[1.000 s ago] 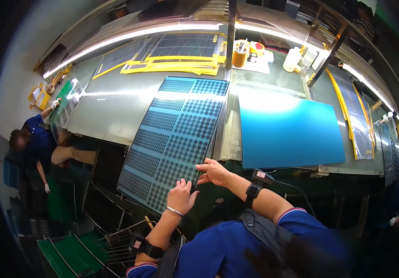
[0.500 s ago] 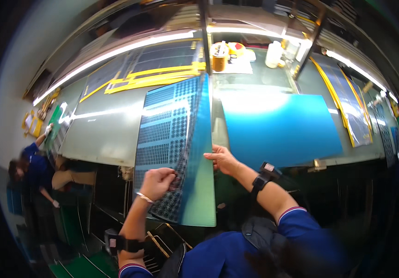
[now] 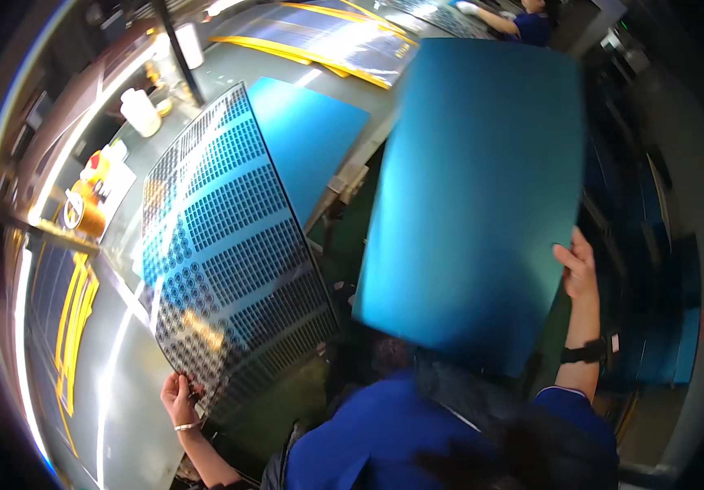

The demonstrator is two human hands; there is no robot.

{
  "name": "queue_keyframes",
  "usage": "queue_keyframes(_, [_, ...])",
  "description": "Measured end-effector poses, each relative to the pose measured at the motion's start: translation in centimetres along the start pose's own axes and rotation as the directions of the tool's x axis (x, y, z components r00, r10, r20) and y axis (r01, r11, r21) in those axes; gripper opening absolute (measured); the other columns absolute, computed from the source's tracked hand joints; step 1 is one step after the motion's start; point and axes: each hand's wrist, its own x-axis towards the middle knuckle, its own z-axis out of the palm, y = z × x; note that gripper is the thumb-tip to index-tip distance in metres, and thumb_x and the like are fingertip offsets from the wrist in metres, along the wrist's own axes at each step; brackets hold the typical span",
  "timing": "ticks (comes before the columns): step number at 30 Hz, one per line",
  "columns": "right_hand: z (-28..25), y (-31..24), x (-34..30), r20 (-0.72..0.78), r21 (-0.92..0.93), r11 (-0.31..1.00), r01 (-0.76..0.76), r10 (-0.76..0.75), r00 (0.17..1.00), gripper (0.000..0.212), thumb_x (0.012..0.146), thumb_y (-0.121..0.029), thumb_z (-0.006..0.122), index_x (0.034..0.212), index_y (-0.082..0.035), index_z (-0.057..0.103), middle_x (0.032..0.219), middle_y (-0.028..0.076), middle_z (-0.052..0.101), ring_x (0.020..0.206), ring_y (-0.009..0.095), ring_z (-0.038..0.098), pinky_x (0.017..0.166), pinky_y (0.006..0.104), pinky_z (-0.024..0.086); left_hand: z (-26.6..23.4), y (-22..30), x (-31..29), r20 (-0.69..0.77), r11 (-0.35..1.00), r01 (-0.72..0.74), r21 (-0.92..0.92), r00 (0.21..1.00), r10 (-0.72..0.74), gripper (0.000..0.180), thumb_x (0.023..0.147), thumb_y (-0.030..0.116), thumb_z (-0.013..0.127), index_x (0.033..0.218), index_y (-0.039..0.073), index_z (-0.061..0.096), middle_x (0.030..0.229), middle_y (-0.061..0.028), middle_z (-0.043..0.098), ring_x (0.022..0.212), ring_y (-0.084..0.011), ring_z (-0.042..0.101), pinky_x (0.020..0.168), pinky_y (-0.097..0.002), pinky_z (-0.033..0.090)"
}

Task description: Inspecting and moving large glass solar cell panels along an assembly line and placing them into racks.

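Observation:
My left hand [image 3: 179, 400] pinches the near lower corner of a large see-through film [image 3: 262, 237] printed with dark grids and rows of rings. The film slants up over the workbench, slightly bowed, and blue shows through parts of it. My right hand [image 3: 578, 263] grips the right edge of a blue rectangular panel [image 3: 474, 180], thumb on the face turned to me and the other fingers mostly behind it. That panel is held up at the right, apart from the film. Another blue sheet [image 3: 315, 135] lies on the bench, partly hidden behind the film.
Yellow-edged dark films [image 3: 319, 41] lie at the far bench end, more [image 3: 78, 327] at left. A white bottle [image 3: 140, 113] and an orange tub [image 3: 86, 214] stand near a metal post [image 3: 176, 49]. A co-worker [image 3: 532, 24] is far right. Blue panels [image 3: 666, 347] stand at right.
The view has swung right. The film and the panel, together before, are now apart: film in my left hand, panel lifted to the right in my right hand.

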Motion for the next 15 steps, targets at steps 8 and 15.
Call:
queue_keyframes(8, [-5.1, 12.2, 4.3, -0.515, 0.000, 1.000, 0.023, -0.020, 0.857, 0.045, 0.083, 0.003, 0.061, 0.128, -0.001, 0.054, 0.091, 0.004, 0.066, 0.066, 0.008, 0.062, 0.046, 0.0204, 0.049, 6.0, -3.7, 7.1, 0.049, 0.999, 0.002, 0.053, 0.999, -0.004, 0.011, 0.096, 0.014, 0.057, 0.103, 0.005, 0.060, 0.086, -0.0021, 0.063, 0.061, -0.0128, 0.063, 0.051, -0.0248, 0.049])
queue_keyframes(15, [-2.0, 23.1, 12.9, -0.565, -0.262, 0.959, -0.103, -0.066, 0.823, 0.056, 0.084, 0.005, 0.058, 0.138, 0.005, 0.043, 0.092, 0.006, 0.067, 0.067, 0.007, 0.058, 0.059, 0.0219, 0.047, 4.8, -2.2, 7.0, 0.000, 0.991, 0.101, 0.088, 0.995, -0.101, 0.007, 0.096, 0.011, 0.057, 0.101, 0.008, 0.060, 0.082, 0.0019, 0.062, 0.061, -0.0092, 0.058, 0.057, -0.0232, 0.050])
